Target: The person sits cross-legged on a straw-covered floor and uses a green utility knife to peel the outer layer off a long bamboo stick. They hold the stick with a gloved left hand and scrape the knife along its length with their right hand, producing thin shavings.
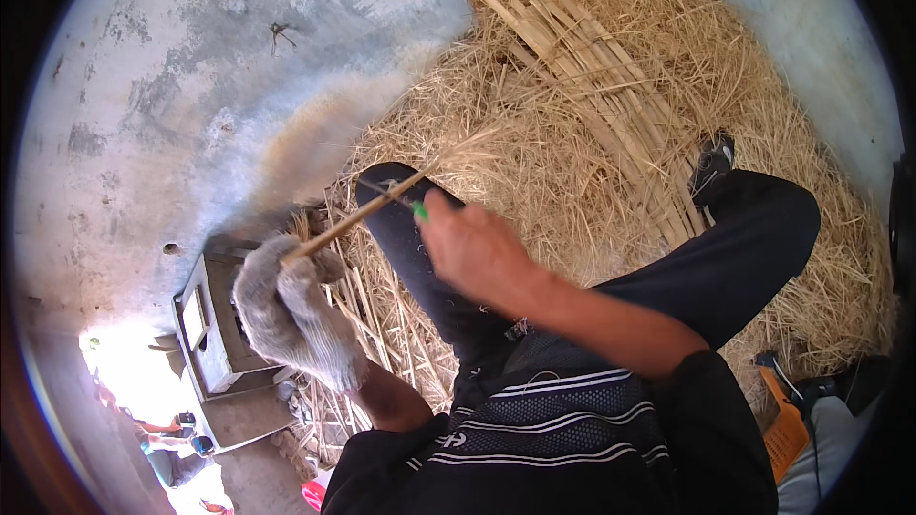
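A grey-white knitted work glove covers my left hand [291,300], whose fingers are closed around one end of a thin bamboo strip [348,222]. The strip slants up and to the right over my left knee, and its far end thins out against the straw. My bare right hand [477,253] is closed on a small green-handled knife [420,212], most of whose handle my fingers hide. Its narrow, slightly blurred blade points left and crosses the strip, seemingly touching it just above my knee.
Loose straw-like shavings [534,172] cover the floor, with a bundle of long split bamboo strips [611,95] on top. A weathered wall [191,86] rises at left, above a wooden box-like stand [215,362]. Another person [821,448] sits at lower right beside an orange object [784,427].
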Tool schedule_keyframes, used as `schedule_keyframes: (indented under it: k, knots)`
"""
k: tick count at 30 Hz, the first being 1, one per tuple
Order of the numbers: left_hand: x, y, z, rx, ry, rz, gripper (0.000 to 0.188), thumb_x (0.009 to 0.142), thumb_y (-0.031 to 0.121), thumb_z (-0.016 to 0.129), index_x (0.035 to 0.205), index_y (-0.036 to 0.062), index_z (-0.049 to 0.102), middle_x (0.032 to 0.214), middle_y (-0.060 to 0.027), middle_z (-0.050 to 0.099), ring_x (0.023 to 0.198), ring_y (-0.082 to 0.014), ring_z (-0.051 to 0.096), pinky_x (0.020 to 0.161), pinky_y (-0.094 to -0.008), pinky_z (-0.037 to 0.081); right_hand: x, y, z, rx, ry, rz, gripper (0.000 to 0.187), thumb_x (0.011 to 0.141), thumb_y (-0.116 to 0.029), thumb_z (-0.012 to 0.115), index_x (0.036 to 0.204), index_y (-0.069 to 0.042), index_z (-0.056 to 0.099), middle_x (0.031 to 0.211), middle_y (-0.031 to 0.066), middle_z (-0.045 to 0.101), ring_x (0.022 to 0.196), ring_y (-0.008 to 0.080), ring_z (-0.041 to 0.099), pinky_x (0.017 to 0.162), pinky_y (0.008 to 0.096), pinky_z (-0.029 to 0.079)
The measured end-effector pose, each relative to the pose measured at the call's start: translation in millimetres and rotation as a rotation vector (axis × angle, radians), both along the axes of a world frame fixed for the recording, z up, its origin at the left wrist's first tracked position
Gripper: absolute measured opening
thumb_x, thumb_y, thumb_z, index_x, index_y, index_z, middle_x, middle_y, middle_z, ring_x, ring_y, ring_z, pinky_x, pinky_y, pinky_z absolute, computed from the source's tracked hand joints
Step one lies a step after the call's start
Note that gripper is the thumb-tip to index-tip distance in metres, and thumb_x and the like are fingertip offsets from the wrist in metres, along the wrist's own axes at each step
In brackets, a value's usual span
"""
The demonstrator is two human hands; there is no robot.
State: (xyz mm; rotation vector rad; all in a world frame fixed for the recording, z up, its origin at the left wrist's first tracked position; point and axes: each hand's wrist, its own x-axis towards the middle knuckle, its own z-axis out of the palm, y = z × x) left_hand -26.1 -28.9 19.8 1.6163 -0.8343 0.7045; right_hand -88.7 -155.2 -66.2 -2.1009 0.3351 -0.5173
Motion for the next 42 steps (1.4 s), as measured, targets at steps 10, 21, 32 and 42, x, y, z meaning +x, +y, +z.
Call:
schedule_keyframes:
  k: [10, 21, 32, 42]
  knots:
    - [-0.5, 6.4, -4.8, -0.042, 0.083, 0.054, 0.021, 0.097, 0.018, 0.065, 0.100, -0.0030, 0.060, 0.080, -0.0099, 0.062, 0.055, -0.0122, 0.057, 0.048, -0.0245, 0.045, -7.7, 8.3, 28.4, -0.054, 0.001, 0.074, 0.028, 0.100, -0.021, 0.051, 0.090, 0.005, 0.055, 0.059, 0.0267, 0.060, 0.059, 0.0460, 0.065, 0.053, 0.0525, 0.053]
    - [-3.3, 0.7, -4.4, -0.022, 0.065, 0.018, 0.026, 0.097, 0.023, 0.065, 0.098, -0.0020, 0.058, 0.082, -0.0119, 0.062, 0.053, -0.0141, 0.056, 0.047, -0.0245, 0.044, -2.1, -14.4, 22.9, 0.200, 0.022, 0.050, 0.029, 0.103, -0.023, 0.050, 0.100, 0.005, 0.053, 0.055, 0.0241, 0.057, 0.054, 0.0451, 0.062, 0.052, 0.0513, 0.049]
    - [13.8, 12.3, -6.8, -0.012, 0.043, 0.016, 0.035, 0.098, 0.031, 0.065, 0.096, -0.0023, 0.058, 0.082, -0.0111, 0.061, 0.053, -0.0142, 0.055, 0.049, -0.0264, 0.044, 8.6, -8.6, -9.9, -0.028, -0.009, 0.013, 0.024, 0.102, -0.022, 0.050, 0.097, 0.001, 0.047, 0.054, 0.0216, 0.057, 0.051, 0.0431, 0.061, 0.044, 0.0503, 0.048]
    - [13.7, -0.4, -6.9, -0.090, 0.075, 0.069, 0.023, 0.098, 0.020, 0.062, 0.102, -0.0027, 0.057, 0.082, -0.0118, 0.060, 0.050, -0.0123, 0.052, 0.044, -0.0232, 0.044, 21.1, -12.5, -37.0, -0.082, 0.004, -0.057, 0.022, 0.102, -0.021, 0.050, 0.098, 0.001, 0.050, 0.055, 0.0193, 0.059, 0.054, 0.0428, 0.064, 0.047, 0.0511, 0.051]
